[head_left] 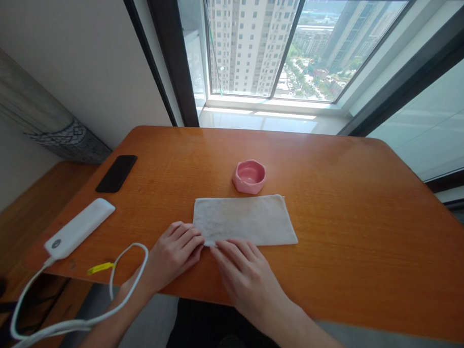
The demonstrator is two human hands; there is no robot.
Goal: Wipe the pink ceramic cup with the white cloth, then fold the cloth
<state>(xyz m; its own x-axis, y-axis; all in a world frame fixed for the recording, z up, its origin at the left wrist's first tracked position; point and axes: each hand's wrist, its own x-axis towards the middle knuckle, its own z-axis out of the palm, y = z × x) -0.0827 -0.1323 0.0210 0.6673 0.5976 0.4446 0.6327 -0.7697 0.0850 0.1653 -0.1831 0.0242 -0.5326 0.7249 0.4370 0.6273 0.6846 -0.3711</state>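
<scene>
A white cloth (245, 222), folded into a flat rectangle, lies on the wooden table in front of me. My left hand (181, 247) is closed at its near left corner, fingers curled together and the fingertips at the cloth's edge. Along the near edge, just right of that corner, my right hand (246, 275) has its fingers together on the cloth, with the thumb below the edge. Right behind the cloth's far edge stands a small pink faceted bowl (250, 176).
On the table's left side lie a black phone (117, 174) and a white power bank (79, 228). Its white cable (58, 328) loops in front of my left forearm, with a yellow tag (101, 268) on it. Beyond the brown table (355, 205) is a window (288, 50).
</scene>
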